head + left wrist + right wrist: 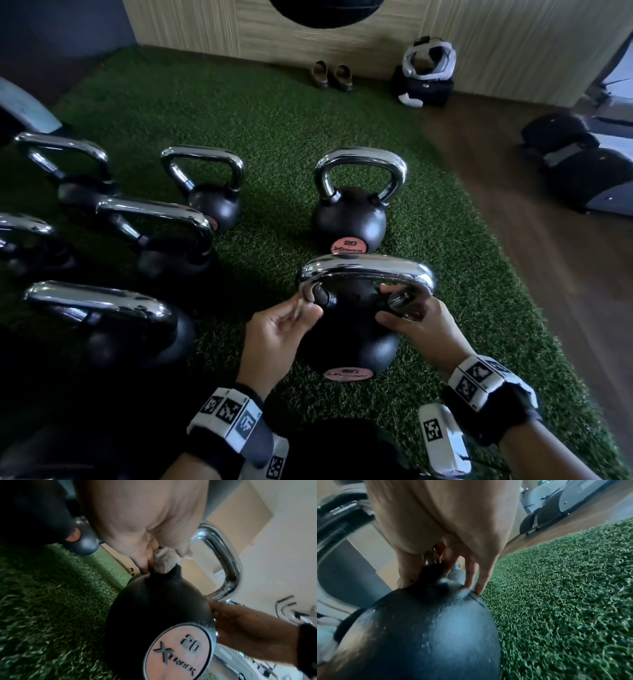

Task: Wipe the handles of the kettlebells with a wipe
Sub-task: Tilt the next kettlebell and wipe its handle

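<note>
The nearest black kettlebell [356,339] stands on green turf, its chrome handle [366,269] crossing in front of me. My left hand [308,308] is at the handle's left base and pinches a small white wipe [163,559] against the stub where the handle meets the bell. My right hand [394,308] curls round the right leg of the handle. Its thumb and fingertips [477,586] touch the top of the bell [423,628]. A pink label marked 20 [178,651] shows on the bell's side.
A second 20 kettlebell [349,219] stands just behind. Several more chrome-handled kettlebells [171,246] crowd the turf on the left. Shoes [330,75] and a dark bag [424,85] lie by the far wall. Wooden floor and a grey machine [582,164] are on the right.
</note>
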Available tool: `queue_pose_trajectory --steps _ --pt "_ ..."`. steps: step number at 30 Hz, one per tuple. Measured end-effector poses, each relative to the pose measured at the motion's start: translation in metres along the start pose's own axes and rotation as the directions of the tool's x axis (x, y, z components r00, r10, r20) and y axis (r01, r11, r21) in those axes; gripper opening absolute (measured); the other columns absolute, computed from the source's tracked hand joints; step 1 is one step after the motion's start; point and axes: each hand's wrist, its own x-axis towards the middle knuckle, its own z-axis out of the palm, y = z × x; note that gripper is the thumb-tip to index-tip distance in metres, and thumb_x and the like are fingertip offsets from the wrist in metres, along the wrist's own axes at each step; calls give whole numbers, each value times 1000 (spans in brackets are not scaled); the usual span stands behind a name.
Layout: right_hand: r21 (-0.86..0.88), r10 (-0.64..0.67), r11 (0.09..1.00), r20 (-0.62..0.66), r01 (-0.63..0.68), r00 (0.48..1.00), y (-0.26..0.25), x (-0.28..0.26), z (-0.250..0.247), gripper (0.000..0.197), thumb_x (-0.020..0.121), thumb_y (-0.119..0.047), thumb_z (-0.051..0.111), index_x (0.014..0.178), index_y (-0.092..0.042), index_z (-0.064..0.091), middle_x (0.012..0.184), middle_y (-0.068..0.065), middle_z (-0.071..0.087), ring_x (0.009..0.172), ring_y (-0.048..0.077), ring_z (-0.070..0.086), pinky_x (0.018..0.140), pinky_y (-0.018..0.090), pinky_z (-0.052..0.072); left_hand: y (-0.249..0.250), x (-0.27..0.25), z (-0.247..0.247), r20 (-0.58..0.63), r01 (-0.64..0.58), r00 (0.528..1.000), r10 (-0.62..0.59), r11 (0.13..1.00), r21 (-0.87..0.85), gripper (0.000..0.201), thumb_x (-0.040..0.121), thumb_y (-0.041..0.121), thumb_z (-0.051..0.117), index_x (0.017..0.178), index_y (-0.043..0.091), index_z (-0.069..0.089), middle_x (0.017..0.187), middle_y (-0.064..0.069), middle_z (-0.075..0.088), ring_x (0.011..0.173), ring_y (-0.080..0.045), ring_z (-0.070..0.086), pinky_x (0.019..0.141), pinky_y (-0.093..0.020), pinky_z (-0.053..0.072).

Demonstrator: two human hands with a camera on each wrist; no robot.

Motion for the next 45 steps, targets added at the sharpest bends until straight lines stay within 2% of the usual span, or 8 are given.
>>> queue_pose_trajectory --steps 4,7,11,16,27,32,37,45 --pt "-6 59 998 -23 -60 998 6 6 0 82 49 -42 96 120 -10 69 112 9 76 109 26 71 101 45 56 1 -1 5 -88 -78 991 100 970 232 28 89 37 71 96 11 81 80 13 79 75 5 73 69 -7 51" --pt "-149 35 988 -45 -42 998 1 3 -6 71 49 -63 94 108 -29 76 102 -4 79 100 16 74 92 42 59 0 0 10 -120 -87 985 125 955 282 26 92 32 71 107 13 81 80 16 78 69 12 68 64 -4 48" --pt "-376 -31 926 -85 -4 996 -19 -18 -13 31 57 -59 92 75 -39 76 70 -23 71 70 -14 65 61 7 47 4 14 13 -91 -90 986 138 909 407 25 96 33 69 110 16 80 76 21 73 67 14 66 61 -2 43" --pt "-445 -109 892 -40 81 993 -28 -41 -13 29 61 -34 96 65 -37 68 52 -33 59 60 -16 62 53 4 41 8 52 15 6 -95 994 109 843 530 25 98 37 66 97 16 78 75 10 74 64 11 63 59 -2 41" --pt "-406 -100 898 190 171 977 -46 -46 4 52 82 4 65 112 -37 77 80 -27 75 61 3 72 53 20 58 33 111 35 243 -129 970 -7 833 539 39 95 17 68 62 25 50 53 19 56 51 6 48 55 -14 34" --pt "-392 -203 897 45 204 978 -52 5 15 25 87 -22 72 111 -28 74 101 -18 72 88 -5 66 76 9 48 39 114 30 348 132 920 -180 979 156 27 99 20 55 87 -4 61 82 -4 59 79 -16 52 81 -34 43" --pt "-542 -124 805 244 241 962 -20 42 54 51 97 -47 51 143 -25 53 139 -4 54 130 13 44 114 40 38 28 103 18 267 77 960 -82 997 31 22 93 -3 69 100 15 79 99 2 77 95 -12 68 97 -30 53" --pt "-466 -262 835 129 292 956 -7 45 60 39 98 -44 62 132 -25 58 118 -16 56 119 10 51 107 36 43 34 103 28 171 -188 978 116 840 509 25 88 29 75 65 31 64 55 15 56 56 3 50 60 -19 37"
